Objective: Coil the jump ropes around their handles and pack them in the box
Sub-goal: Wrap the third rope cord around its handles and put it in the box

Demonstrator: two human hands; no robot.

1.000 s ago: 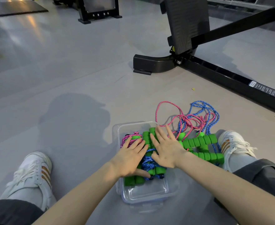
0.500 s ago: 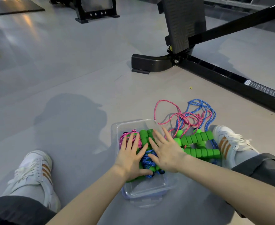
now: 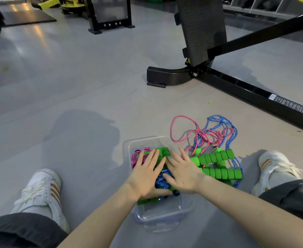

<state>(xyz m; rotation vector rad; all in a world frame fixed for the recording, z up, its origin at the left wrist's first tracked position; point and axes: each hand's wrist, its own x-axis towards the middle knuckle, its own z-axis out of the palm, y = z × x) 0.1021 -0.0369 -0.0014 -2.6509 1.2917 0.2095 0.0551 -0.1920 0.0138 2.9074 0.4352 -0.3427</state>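
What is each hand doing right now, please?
Left hand: open, flat on the coiled ropes with green foam handles in the clear plastic box.
Right hand: open, flat on them too.

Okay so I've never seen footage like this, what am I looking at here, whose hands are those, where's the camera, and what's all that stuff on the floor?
The camera is worn on a person's head and looks down, so the arms and legs are that person's own, seated on a gym floor. The left hand and right hand lie flat and open, pressing coiled jump ropes with green handles into a clear plastic box. Nothing is gripped. Right of the box, more green handles and loose pink and blue ropes lie uncoiled on the floor. The black frame behind is exercise equipment.
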